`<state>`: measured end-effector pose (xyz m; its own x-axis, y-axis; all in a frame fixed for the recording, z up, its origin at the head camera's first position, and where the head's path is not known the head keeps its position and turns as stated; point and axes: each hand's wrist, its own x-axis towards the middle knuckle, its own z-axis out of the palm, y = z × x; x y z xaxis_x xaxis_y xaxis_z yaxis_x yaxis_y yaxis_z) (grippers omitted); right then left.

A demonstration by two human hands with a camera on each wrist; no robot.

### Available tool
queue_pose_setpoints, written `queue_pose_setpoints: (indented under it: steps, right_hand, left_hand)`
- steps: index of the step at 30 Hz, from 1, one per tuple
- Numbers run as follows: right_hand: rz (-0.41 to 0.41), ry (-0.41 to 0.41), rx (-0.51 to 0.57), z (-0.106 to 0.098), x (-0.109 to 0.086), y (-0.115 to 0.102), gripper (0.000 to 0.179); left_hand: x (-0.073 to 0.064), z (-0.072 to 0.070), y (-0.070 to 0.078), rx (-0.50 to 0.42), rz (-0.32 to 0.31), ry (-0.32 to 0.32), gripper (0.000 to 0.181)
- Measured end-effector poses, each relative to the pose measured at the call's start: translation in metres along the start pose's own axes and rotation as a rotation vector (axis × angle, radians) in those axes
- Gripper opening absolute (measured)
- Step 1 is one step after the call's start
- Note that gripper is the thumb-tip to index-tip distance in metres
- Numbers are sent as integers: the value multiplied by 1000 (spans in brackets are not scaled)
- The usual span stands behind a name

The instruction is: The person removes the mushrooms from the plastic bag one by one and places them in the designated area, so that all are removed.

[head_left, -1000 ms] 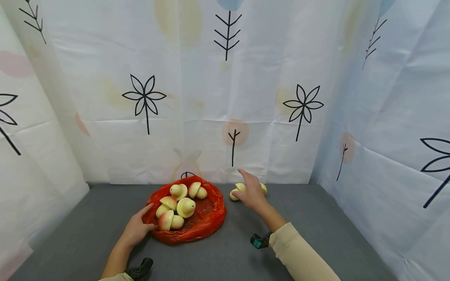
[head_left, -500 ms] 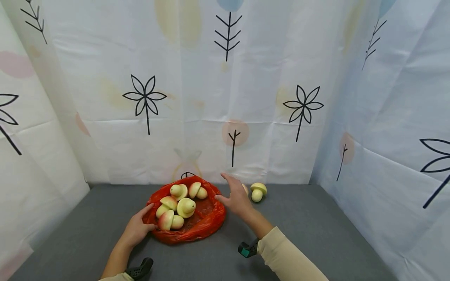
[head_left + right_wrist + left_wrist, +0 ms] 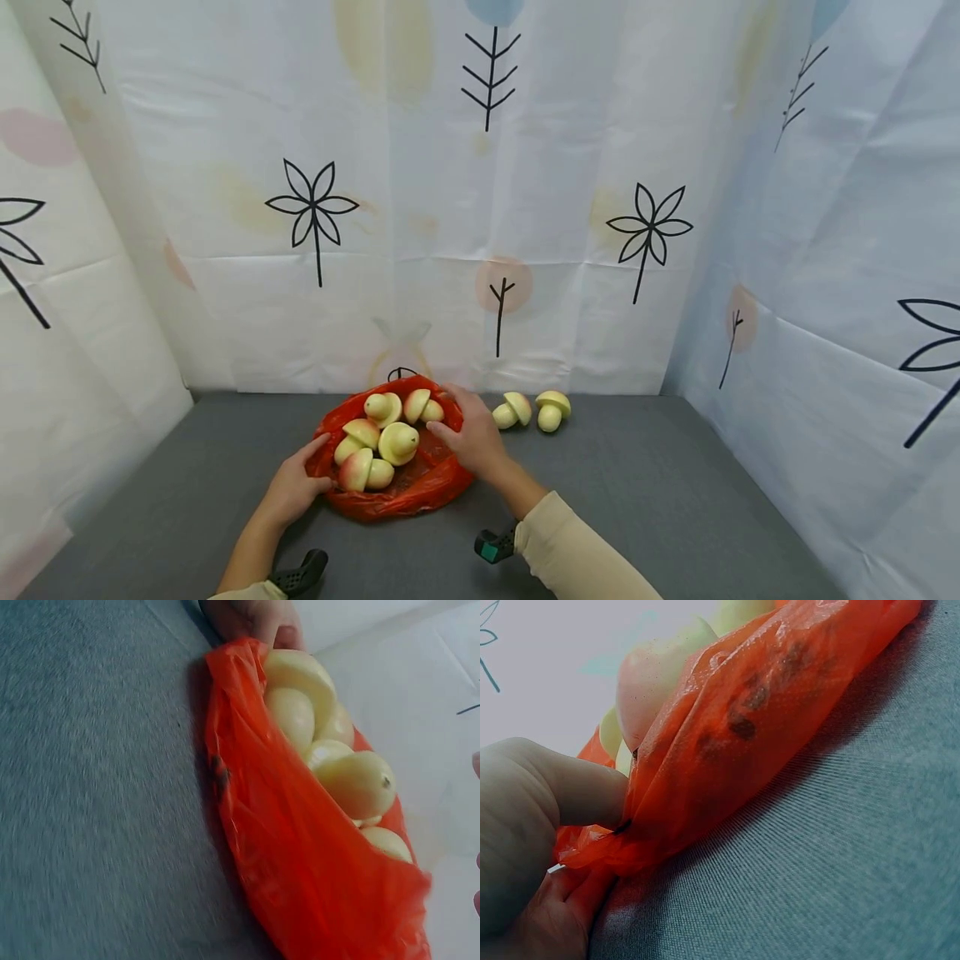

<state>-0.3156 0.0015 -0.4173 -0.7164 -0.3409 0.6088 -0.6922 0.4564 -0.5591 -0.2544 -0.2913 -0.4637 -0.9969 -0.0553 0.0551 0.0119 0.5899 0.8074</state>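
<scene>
A red plastic bag (image 3: 438,487) lies with its mouth spread wide, several cream mushrooms (image 3: 398,443) with pink-tinged caps inside it. At its left rim my left hand (image 3: 290,493) pinches the plastic; in the left wrist view the thumb (image 3: 592,796) is over the inner side and the other fingers are below. My right hand (image 3: 476,435) is at the bag's right rim, thumb and fingers spread apart with nothing between them. In the right wrist view only its fingertips (image 3: 477,861) show, at the right edge, beyond the bag.
Two more mushrooms, one tipped over (image 3: 512,410) and one upright (image 3: 552,411), are on the grey tabletop (image 3: 637,500) behind and right of the right hand. A patterned white curtain (image 3: 420,208) closes off the back and both sides.
My right hand has moved left from over the two loose mushrooms to the bag's right rim, uncovering both. The left hand and the bagged mushrooms have stayed in place.
</scene>
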Motion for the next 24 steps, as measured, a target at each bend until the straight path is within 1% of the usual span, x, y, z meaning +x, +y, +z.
queue_pose_setpoints:
  steps: [5,10,13,18,24]
  right_hand:
    - [57,20,42,15,2,-1,49]
    - [113,16,65,26,3,-2,45]
    - [152,6,56,32,4,-3,44]
    - [181,-35,24,41,5,-3,47]
    - [202,-136,-40,47,3,-3,55]
  left_hand:
    - [1,0,0,1,4,6,83]
    - [1,0,0,-7,-5,-1,83]
    - [1,0,1,-11,-7,-2,83]
    - [1,0,2,-16,-11,-1,83]
    - [2,0,0,-26,-9,-2,83]
